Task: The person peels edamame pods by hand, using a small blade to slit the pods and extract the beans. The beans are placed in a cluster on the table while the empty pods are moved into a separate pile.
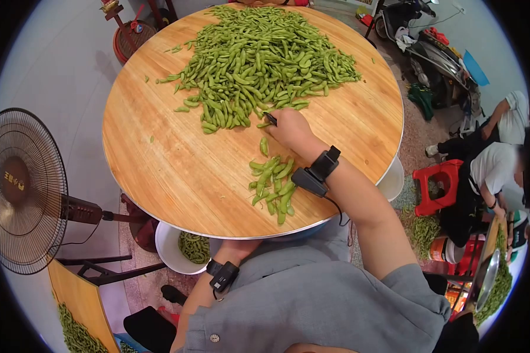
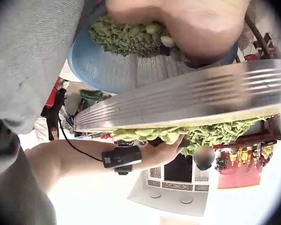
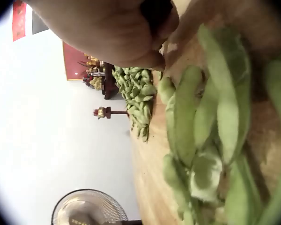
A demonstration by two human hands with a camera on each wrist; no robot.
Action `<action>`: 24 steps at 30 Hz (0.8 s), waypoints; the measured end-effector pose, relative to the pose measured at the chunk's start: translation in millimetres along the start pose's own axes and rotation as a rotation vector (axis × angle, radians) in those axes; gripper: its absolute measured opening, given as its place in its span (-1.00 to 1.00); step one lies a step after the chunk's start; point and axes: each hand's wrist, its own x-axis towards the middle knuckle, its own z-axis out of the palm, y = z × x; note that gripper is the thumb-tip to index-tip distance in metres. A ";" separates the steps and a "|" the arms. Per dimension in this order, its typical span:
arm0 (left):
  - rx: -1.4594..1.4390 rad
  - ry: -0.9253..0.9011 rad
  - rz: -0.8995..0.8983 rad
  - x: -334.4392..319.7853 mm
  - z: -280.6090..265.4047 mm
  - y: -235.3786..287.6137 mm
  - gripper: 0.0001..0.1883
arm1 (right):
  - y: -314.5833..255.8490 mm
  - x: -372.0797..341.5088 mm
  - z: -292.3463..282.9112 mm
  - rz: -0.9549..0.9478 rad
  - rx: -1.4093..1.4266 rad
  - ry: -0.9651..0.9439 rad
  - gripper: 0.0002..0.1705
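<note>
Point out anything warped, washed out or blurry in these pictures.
Head view: black corners, wide-angle bending; left wrist view: washed-out white lower area, reflections on the ridged silver table edge; right wrist view: overbright pale wall, blurred green pod at the right border.

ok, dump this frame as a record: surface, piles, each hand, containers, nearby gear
surface: round wooden table
main_pile: large heap of green pods, far side
small_pile: loose cluster of pods, near edge, apart from heap
right_hand: right hand grips small black object at heap's near edge; object type unclear
left_hand: left hand below tabletop, at blue basin; fingers not visible
containers: blue basin, green contents; white bucket beside table, pods inside
nearby: standing fan, person's left
</note>
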 end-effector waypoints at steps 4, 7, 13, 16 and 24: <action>-0.019 -0.028 0.041 5.6 -9.8 8.7 -0.33 | 0.1 -7.5 -4.5 0.028 0.079 -0.033 -0.80; 0.091 0.049 0.144 9.1 -26.6 14.7 -0.34 | -2.7 -25.5 -15.0 0.084 0.238 -0.063 -0.78; 0.140 0.022 0.131 18.3 -23.9 9.1 -0.33 | -4.7 -56.7 -25.1 0.201 0.656 -0.138 -0.78; 0.143 0.008 0.175 12.0 -2.7 2.5 -0.33 | -12.4 -66.1 -39.5 0.343 0.748 -0.243 -0.82; 0.348 -0.185 0.175 19.1 -37.9 16.2 -0.37 | -23.3 -90.0 -49.4 0.446 1.022 -0.362 -0.84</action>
